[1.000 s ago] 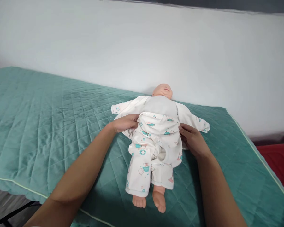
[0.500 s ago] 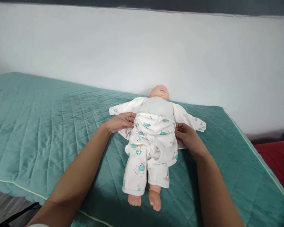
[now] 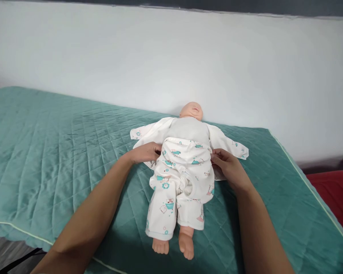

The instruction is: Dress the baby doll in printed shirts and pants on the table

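1. While the doll (image 3: 185,129) lies on its back, right of middle on the green quilted cover (image 3: 60,152), a bare hand works at each side of its waist.
2. Doll: head (image 3: 191,110) at the far edge, just beside the pale wall (image 3: 103,57); feet (image 3: 186,246) toward the near side, bare. Grey torso exposed across the chest.
3. White trousers (image 3: 185,161) on both legs, waistband up at the belly. Teal and pink print; a rounded opening at the crotch. Leg hems end above the feet.
4. White jacket (image 3: 224,140) open at the front, sleeves spread left and right, lower flaps out beside the hips. Same sort of print near the cuffs.
5. Left hand (image 3: 145,153) at the left side of the trousers, just below the waistband. Fingers curled, tips hidden at the cloth; cannot tell whether they grip it.
6. Right hand (image 3: 228,165) at the right side, about level with the left. Thumb and forefinger narrow, tips at the trousers' edge; a pinch of cloth cannot be confirmed.
7. Surroundings: yellowish piping (image 3: 308,182) along the cover's right edge; red object (image 3: 331,194) beyond it, partly cut off; dark bar (image 3: 23,260) and grey floor (image 3: 4,249) at near left.
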`<state>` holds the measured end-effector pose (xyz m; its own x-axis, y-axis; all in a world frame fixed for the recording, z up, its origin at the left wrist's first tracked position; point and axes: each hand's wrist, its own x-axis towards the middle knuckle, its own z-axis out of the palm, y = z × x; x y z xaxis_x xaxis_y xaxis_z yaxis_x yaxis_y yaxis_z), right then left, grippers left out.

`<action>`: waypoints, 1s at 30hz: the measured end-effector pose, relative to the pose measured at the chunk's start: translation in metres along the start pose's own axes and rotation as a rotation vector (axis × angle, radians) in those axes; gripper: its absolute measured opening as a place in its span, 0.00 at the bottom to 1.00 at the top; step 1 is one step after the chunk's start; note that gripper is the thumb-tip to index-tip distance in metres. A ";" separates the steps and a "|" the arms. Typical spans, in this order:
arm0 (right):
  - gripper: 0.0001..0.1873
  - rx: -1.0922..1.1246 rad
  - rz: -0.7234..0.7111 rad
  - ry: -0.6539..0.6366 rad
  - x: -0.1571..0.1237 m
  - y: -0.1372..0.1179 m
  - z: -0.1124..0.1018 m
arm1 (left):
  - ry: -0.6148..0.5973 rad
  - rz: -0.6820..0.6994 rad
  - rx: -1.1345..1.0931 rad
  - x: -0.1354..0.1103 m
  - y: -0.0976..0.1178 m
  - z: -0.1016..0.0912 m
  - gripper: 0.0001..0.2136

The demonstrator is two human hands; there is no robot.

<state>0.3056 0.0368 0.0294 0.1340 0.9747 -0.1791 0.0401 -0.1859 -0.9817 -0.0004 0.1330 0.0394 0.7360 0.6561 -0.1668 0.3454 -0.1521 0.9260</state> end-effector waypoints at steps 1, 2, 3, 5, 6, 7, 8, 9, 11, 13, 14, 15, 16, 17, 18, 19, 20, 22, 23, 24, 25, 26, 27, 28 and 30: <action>0.15 -0.005 -0.006 -0.006 0.000 0.001 0.000 | 0.007 0.015 0.017 0.001 0.000 0.001 0.07; 0.15 -0.010 -0.013 -0.004 0.000 0.002 0.000 | 0.011 0.028 0.028 0.001 0.000 0.001 0.07; 0.15 -0.021 -0.018 0.001 0.001 0.002 0.000 | 0.010 0.034 0.038 0.002 0.000 0.002 0.08; 0.14 -0.058 -0.030 -0.001 0.002 0.005 0.000 | 0.007 0.029 0.061 0.002 0.000 0.003 0.08; 0.13 -0.076 -0.038 -0.010 0.003 0.006 0.001 | 0.009 0.018 0.075 0.003 0.000 0.003 0.08; 0.12 -0.093 -0.049 -0.022 0.004 0.007 0.001 | 0.014 0.004 0.088 0.003 0.000 0.004 0.08; 0.11 -0.109 -0.061 -0.031 0.005 0.009 0.001 | 0.022 -0.010 0.100 0.004 -0.001 0.004 0.08; 0.11 -0.126 -0.073 -0.033 0.007 0.010 0.002 | 0.031 -0.022 0.112 0.004 -0.002 0.004 0.08; 0.10 -0.168 -0.090 -0.010 0.009 0.012 0.004 | 0.044 -0.032 0.131 0.005 -0.003 0.004 0.09; 0.11 -0.219 -0.099 0.027 0.010 0.013 0.006 | 0.047 -0.018 0.151 0.007 -0.005 0.004 0.09; 0.11 -0.234 -0.102 0.041 0.010 0.013 0.007 | 0.047 -0.012 0.160 0.008 -0.005 0.004 0.09; 0.12 -0.234 -0.103 0.048 0.010 0.014 0.008 | 0.052 -0.012 0.167 0.009 -0.006 0.004 0.09; 0.13 -0.221 -0.101 0.050 0.010 0.014 0.009 | 0.063 -0.018 0.168 0.010 -0.006 0.004 0.10; 0.14 -0.202 -0.098 0.045 0.010 0.014 0.009 | 0.082 -0.031 0.159 0.010 -0.006 0.005 0.11; 0.14 -0.182 -0.095 0.041 0.009 0.013 0.010 | 0.109 -0.050 0.138 0.011 -0.006 0.006 0.11; 0.16 -0.169 -0.094 0.039 0.009 0.013 0.010 | 0.143 -0.073 0.104 0.011 -0.005 0.007 0.12; 0.17 -0.168 -0.098 0.043 0.008 0.013 0.010 | 0.179 -0.100 0.059 0.011 -0.005 0.008 0.12; 0.20 -0.198 -0.112 0.060 0.008 0.013 0.010 | 0.243 -0.171 -0.050 0.011 -0.003 0.011 0.11; 0.21 -0.219 -0.117 0.071 0.008 0.013 0.010 | 0.264 -0.208 -0.105 0.011 -0.002 0.012 0.10; 0.22 -0.245 -0.119 0.084 0.009 0.013 0.010 | 0.276 -0.244 -0.157 0.011 -0.001 0.013 0.10; 0.22 -0.276 -0.121 0.097 0.009 0.012 0.011 | 0.282 -0.276 -0.202 0.012 0.000 0.013 0.09; 0.22 -0.311 -0.124 0.112 0.010 0.012 0.012 | 0.286 -0.305 -0.240 0.012 0.000 0.014 0.08; 0.21 -0.348 -0.128 0.126 0.010 0.011 0.012 | 0.294 -0.327 -0.268 0.013 0.000 0.014 0.06; 0.21 -0.383 -0.129 0.139 0.011 0.011 0.013 | 0.309 -0.344 -0.287 0.014 0.000 0.014 0.05; 0.19 -0.422 -0.120 0.158 0.012 0.011 0.014 | 0.365 -0.332 -0.309 0.016 -0.002 0.014 0.03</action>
<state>0.2941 0.0484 0.0160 0.2515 0.9676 -0.0222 0.4593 -0.1395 -0.8772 0.0191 0.1333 0.0300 0.3497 0.8524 -0.3886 0.2971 0.2925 0.9089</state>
